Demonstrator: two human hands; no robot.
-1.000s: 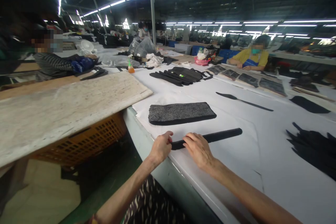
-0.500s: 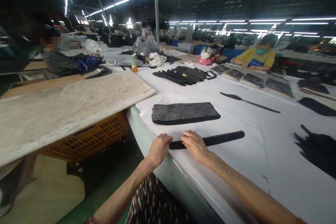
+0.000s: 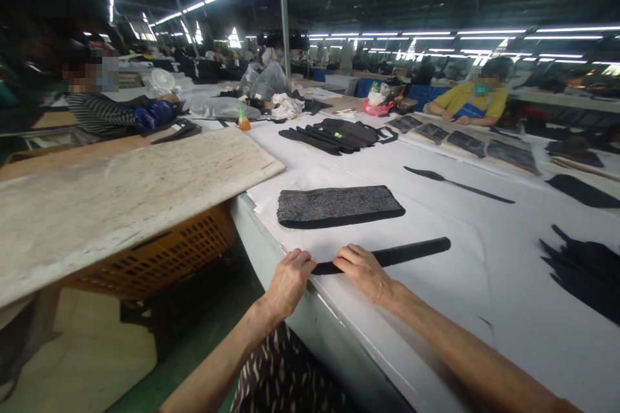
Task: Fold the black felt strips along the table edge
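A long black strip (image 3: 411, 252) lies on the white-covered table (image 3: 436, 310), its left end near the table edge. My left hand (image 3: 292, 277) is closed on that left end, fingers pinched together. Further along the strip, my right hand (image 3: 364, 271) has its fingers curled over it, pressing or gripping it. Just beyond both hands rests a stack of grey ribbed pieces (image 3: 339, 204) with a black edge. The fingertips' undersides are hidden.
Black fabric pieces (image 3: 334, 135), a thin black strip (image 3: 460, 183) and more black pieces (image 3: 586, 268) lie on the table. A pale board (image 3: 121, 187) is at left above an orange crate (image 3: 184, 248). An orange bottle (image 3: 243, 120) stands farther back. Two people sit across.
The view has shifted slightly. Both hands stay at nearly the same places on the black strip; my left hand's fingers are turned a little more downward.
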